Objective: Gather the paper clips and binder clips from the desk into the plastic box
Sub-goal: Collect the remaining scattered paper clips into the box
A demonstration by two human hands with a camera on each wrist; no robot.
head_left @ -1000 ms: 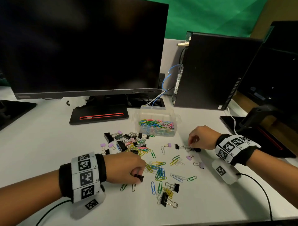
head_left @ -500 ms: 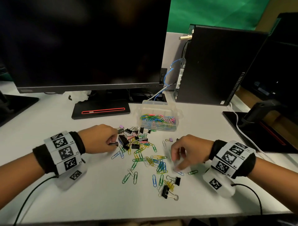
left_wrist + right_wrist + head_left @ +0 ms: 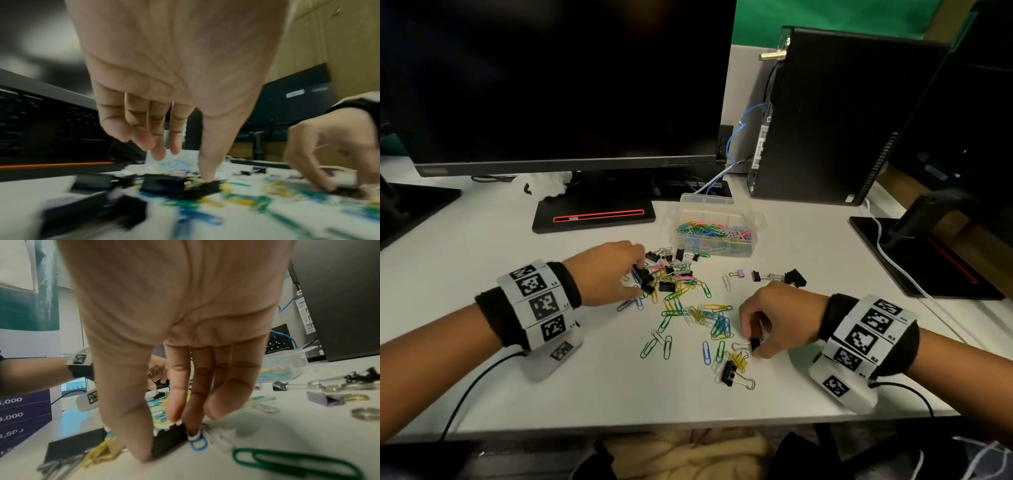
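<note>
A clear plastic box (image 3: 753,245) holding coloured paper clips stands behind the scatter. Coloured paper clips (image 3: 690,310) and black binder clips (image 3: 666,286) lie spread over the white desk (image 3: 482,240). My left hand (image 3: 638,274) is at the left side of the pile, fingers nearly straight. Its thumb (image 3: 206,168) touches a black binder clip (image 3: 205,186); that view is blurred. My right hand (image 3: 751,342) is nearer the front edge. It pinches a small black binder clip (image 3: 170,438) that lies on the desk, thumb (image 3: 133,426) on one side, fingers on the other.
Another black binder clip (image 3: 729,371) lies just in front of the right hand. Behind it lie two black ones (image 3: 794,277) and a purple one (image 3: 739,273). A monitor base (image 3: 592,216), a PC tower (image 3: 825,120) and a second stand (image 3: 928,257) with a white cable ring the area.
My left hand went from the front of the scatter back and left, then right into the binder-clip pile. My right hand came forward from the far clips and took hold of a black clip.
</note>
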